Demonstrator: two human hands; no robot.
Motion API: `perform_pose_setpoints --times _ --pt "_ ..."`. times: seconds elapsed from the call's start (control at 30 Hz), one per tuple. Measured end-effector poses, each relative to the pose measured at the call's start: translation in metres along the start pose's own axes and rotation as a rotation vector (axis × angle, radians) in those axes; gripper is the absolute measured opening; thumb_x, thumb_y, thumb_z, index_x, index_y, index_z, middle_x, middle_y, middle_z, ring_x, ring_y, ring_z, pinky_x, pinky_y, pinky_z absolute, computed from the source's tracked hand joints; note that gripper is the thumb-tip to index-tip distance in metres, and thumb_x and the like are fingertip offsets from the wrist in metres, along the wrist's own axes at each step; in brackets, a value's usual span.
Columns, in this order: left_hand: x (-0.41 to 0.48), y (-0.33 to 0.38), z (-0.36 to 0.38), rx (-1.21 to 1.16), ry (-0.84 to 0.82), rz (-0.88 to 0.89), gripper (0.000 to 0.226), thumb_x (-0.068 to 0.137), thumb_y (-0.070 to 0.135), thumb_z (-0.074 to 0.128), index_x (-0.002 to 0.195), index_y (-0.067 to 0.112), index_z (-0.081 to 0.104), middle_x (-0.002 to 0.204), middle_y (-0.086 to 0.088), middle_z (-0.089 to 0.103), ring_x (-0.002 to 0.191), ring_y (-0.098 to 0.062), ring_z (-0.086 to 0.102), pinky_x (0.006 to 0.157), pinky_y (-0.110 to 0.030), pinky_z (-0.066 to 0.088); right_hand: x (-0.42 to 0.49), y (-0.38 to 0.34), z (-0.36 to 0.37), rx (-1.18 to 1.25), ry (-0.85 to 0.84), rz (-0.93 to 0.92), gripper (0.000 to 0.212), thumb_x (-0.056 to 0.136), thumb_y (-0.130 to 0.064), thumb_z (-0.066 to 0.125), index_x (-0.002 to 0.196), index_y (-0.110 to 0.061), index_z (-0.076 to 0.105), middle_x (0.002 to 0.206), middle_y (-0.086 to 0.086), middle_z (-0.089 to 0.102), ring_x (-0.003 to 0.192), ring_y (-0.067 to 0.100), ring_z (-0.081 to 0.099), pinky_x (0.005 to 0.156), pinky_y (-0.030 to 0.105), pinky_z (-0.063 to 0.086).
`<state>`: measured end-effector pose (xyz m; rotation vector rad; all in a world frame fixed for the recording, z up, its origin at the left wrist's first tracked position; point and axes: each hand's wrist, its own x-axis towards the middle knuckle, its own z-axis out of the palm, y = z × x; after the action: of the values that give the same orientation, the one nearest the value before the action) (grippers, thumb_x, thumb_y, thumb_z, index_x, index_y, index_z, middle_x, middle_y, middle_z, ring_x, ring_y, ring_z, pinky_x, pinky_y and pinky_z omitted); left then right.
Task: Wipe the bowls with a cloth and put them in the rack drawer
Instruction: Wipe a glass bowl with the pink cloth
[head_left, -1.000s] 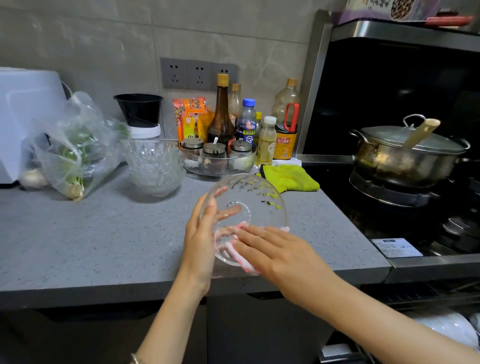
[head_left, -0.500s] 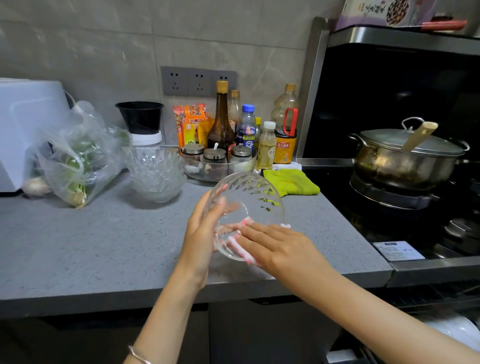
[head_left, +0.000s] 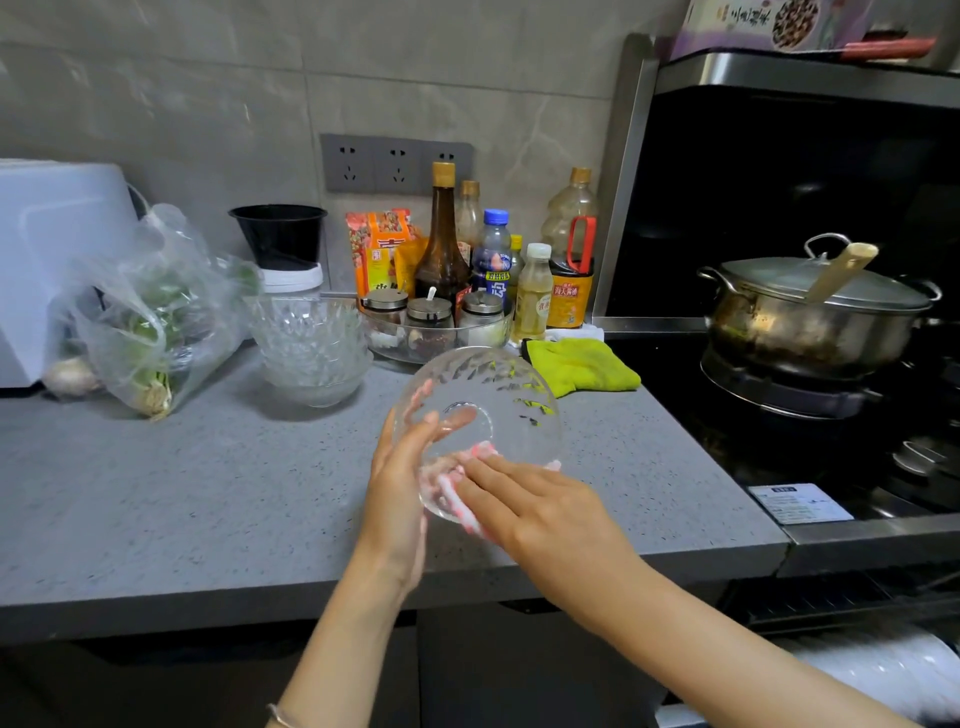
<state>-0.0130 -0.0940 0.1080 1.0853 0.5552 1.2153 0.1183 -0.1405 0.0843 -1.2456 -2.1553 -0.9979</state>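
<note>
The cloth (head_left: 457, 493) shows only as a pink and white scrap, the rest lying under the fingers of the right hand (head_left: 535, 509), whose thumb is out of sight; the fingers of the left hand (head_left: 400, 483) are seen only as a smear through the glass of the bowl (head_left: 483, 410); both forearms run off the bottom edge. The white appliance (head_left: 52, 249) is cut by the left edge; the box (head_left: 769, 21) above the stove by the top. The greens inside the plastic bag (head_left: 150, 312) are hazy; how many stacked bowls (head_left: 311, 353) there are cannot be counted; the print on the sticker (head_left: 800, 504) is too small to read; a pale blurred shape (head_left: 883, 670) at lower right cannot be made out.
</note>
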Motion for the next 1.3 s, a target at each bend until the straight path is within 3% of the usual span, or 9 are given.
perform_pose_setpoints --times 0.13,0.33,0.5,0.57,0.73,0.93,1.03,1.17,1.3 --pt "-0.006 -0.012 0.010 -0.049 0.051 0.024 0.036 0.076 0.036 0.069 0.111 0.038 0.066 0.129 -0.004 0.062 0.105 -0.029 0.068 0.077 -0.033 0.057 0.003 -0.013 0.008 0.136 0.038 0.118 0.039 0.072 -0.013 0.081 0.110 -0.011 0.072 0.113 0.002 0.071 0.103 0.015 0.068 0.073 0.023 0.054" --pt "0.002 0.008 -0.003 0.052 -0.061 -0.001 0.050 0.080 0.046 0.049 0.127 0.029 0.055 0.110 -0.008 0.072 0.089 -0.028 0.072 0.065 -0.025 0.058 -0.009 0.006 -0.009 0.014 0.008 -0.024 0.040 0.100 -0.010 0.034 0.108 -0.009 0.073 0.113 0.005 0.071 0.108 0.020 0.066 0.094 0.029 0.041" --pt "-0.008 -0.013 0.021 -0.056 0.023 0.038 0.046 0.073 0.035 0.067 0.118 0.036 0.060 0.118 -0.002 0.069 0.101 -0.024 0.069 0.073 -0.029 0.056 0.005 -0.010 -0.002 0.095 0.098 0.144 0.034 0.070 -0.015 0.081 0.103 -0.012 0.075 0.108 0.000 0.073 0.094 0.011 0.070 0.066 0.019 0.047" --pt "-0.008 -0.015 0.023 -0.053 0.046 0.044 0.030 0.081 0.041 0.065 0.111 0.038 0.065 0.121 -0.007 0.067 0.099 -0.025 0.070 0.076 -0.030 0.056 0.005 -0.008 0.000 0.107 0.087 0.127 0.034 0.071 -0.017 0.080 0.104 -0.010 0.074 0.109 0.001 0.072 0.095 0.012 0.070 0.064 0.021 0.050" --pt "0.006 0.004 0.002 0.101 -0.039 0.024 0.045 0.084 0.044 0.046 0.124 0.026 0.057 0.105 -0.011 0.072 0.085 -0.028 0.073 0.070 -0.028 0.059 -0.018 0.018 0.000 0.035 -0.016 0.009 0.035 0.077 -0.010 0.076 0.112 -0.009 0.071 0.117 0.006 0.069 0.114 0.021 0.063 0.099 0.032 0.044" --pt "-0.003 -0.018 0.018 0.036 0.005 0.027 0.053 0.075 0.035 0.061 0.128 0.034 0.055 0.120 0.005 0.067 0.098 -0.025 0.070 0.082 -0.032 0.056 -0.005 -0.008 0.007 0.154 0.064 0.181 0.031 0.071 -0.016 0.082 0.102 -0.013 0.075 0.107 -0.001 0.073 0.088 0.011 0.071 0.065 0.019 0.048" --pt "-0.003 -0.016 0.016 0.048 0.008 -0.006 0.045 0.083 0.048 0.059 0.126 0.034 0.055 0.110 -0.006 0.071 0.093 -0.026 0.071 0.072 -0.029 0.058 -0.008 -0.006 0.007 0.152 -0.006 0.145 0.050 0.061 -0.013 0.089 0.108 -0.012 0.072 0.113 0.000 0.071 0.097 0.013 0.069 0.074 0.021 0.051" --pt "0.008 0.004 -0.005 0.132 -0.104 -0.047 0.044 0.086 0.049 0.049 0.126 0.032 0.055 0.111 -0.013 0.070 0.089 -0.033 0.072 0.076 -0.037 0.059 -0.018 0.015 -0.008 0.032 -0.012 -0.022 0.026 0.083 -0.009 0.060 0.105 -0.012 0.074 0.110 0.004 0.072 0.109 0.019 0.066 0.096 0.029 0.043" --pt "0.000 -0.004 0.004 0.069 -0.079 -0.028 0.045 0.080 0.039 0.056 0.124 0.036 0.056 0.112 -0.007 0.071 0.094 -0.031 0.071 0.067 -0.029 0.059 -0.009 0.004 -0.009 0.023 0.038 0.055 0.024 0.088 -0.015 0.053 0.095 -0.014 0.076 0.098 0.000 0.074 0.089 0.015 0.071 0.071 0.023 0.052"
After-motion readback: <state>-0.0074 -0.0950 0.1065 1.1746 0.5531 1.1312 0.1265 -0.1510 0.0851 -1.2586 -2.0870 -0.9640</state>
